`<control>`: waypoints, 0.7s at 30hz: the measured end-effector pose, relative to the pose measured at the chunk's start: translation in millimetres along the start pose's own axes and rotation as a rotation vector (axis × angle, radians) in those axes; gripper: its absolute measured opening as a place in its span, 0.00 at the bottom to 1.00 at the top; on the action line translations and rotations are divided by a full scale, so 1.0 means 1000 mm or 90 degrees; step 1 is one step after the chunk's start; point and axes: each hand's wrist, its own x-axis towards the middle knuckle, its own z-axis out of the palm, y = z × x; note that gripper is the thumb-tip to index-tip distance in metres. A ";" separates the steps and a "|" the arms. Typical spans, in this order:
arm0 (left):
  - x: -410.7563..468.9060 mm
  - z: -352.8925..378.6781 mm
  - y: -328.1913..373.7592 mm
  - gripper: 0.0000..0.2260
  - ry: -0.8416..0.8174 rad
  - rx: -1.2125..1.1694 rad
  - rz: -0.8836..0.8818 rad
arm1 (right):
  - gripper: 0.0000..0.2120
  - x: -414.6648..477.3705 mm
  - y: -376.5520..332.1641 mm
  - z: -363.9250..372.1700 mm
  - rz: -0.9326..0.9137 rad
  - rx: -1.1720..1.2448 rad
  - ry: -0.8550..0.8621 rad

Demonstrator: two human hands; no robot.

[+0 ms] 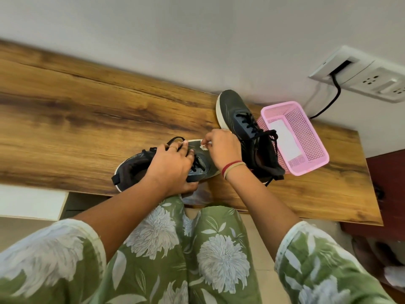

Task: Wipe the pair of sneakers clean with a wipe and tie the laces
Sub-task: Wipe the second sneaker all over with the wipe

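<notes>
Two sneakers on counter point(87, 119). Left hand point(173, 165) curls over near sneaker point(131, 167), fingers across laces, thumb at near edge, gripping it. Right hand point(223, 148) pinches small crumpled wipe point(205, 147) against its toe (white scrap barely showing). Far sneaker point(236, 110) sits right against pink basket point(311, 132), laces hanging loose.

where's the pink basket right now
Head view, right side: the pink basket stands on the wooden table, beside the far sneaker, near the wall socket.
</notes>
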 end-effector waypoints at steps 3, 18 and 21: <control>-0.001 0.001 -0.001 0.40 0.003 -0.002 0.000 | 0.08 0.000 -0.007 0.005 -0.021 0.105 -0.046; 0.001 0.002 0.002 0.41 -0.006 0.003 0.009 | 0.10 -0.027 -0.004 0.006 -0.031 -0.146 0.067; 0.001 0.004 0.001 0.41 -0.005 -0.002 0.011 | 0.06 -0.025 -0.006 0.007 0.059 -0.177 0.133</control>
